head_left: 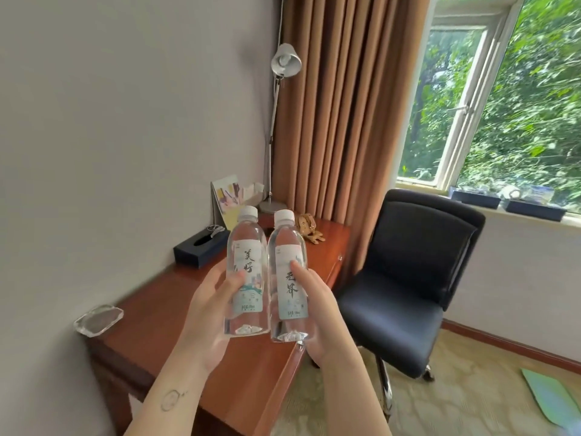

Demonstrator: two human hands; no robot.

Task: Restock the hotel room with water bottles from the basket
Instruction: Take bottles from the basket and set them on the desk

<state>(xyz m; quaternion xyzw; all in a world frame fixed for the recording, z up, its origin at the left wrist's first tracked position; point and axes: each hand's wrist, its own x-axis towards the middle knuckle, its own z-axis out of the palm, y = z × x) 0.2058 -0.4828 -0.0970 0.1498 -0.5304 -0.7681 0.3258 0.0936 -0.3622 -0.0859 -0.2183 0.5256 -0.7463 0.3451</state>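
I am holding two water bottles upright above the desk (157, 309), side by side and seemingly touching. My left hand (210, 309) is wrapping its fingers round the left bottle (246, 272), and my right hand (317, 313) is gripping the right bottle (287, 278). Neither is standing on the wood yet, so I am judging the placing still to do; the basket is not showing. Bare wood is lying open between the glass dish (98, 319) at the near left corner and the tissue box (201, 247) by the wall edge. The chair (405, 278) is crowding the right edge.
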